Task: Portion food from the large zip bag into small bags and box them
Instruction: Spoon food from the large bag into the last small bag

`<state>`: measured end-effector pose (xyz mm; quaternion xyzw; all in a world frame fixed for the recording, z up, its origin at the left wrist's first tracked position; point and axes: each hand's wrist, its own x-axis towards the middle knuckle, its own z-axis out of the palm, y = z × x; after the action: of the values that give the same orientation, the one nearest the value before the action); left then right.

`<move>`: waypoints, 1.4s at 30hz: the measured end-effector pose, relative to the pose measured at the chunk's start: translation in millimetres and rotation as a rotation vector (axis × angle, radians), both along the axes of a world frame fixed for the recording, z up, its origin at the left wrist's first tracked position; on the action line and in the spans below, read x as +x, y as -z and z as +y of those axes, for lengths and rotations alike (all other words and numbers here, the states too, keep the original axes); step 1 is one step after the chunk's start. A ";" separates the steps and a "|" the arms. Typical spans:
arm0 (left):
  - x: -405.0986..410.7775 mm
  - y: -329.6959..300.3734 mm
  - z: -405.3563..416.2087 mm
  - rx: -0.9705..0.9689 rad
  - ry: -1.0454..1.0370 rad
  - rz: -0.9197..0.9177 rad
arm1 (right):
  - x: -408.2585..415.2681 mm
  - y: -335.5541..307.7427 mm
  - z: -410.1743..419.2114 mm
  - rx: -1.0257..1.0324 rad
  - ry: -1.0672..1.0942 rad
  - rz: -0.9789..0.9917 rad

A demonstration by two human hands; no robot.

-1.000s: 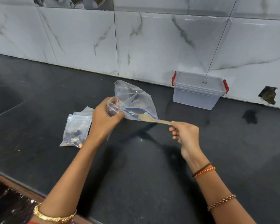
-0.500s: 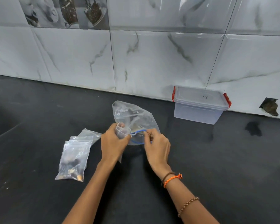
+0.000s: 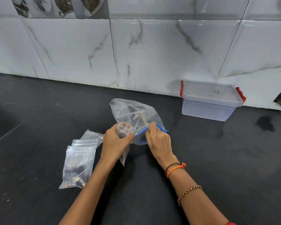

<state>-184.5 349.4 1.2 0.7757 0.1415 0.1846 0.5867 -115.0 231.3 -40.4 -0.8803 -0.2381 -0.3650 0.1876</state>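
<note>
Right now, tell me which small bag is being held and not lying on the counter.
The small bag gripped in the left hand, held open at the large zip bag's blue mouth. The other small bags lie flat on the counter, left of the hands.

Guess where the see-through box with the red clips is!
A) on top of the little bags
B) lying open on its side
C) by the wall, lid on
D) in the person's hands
C: the box stands upright on the counter against the tiled wall, lid on, away from both hands.
</note>
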 end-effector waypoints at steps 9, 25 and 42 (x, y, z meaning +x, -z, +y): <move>22.5 -8.1 21.2 -0.296 -0.079 -0.036 | 10.4 -19.7 13.2 -0.108 0.052 0.265; 96.4 1.4 31.6 -0.797 0.155 0.124 | 15.6 -16.6 30.3 0.432 -0.020 0.962; 42.1 -17.4 17.6 -0.261 -0.216 -0.104 | -37.3 -47.7 -11.7 1.506 -0.122 1.147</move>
<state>-142.4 367.0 18.6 0.6625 0.2163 0.2666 0.6657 -152.3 219.6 7.3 -0.5588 0.1429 0.0760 0.8133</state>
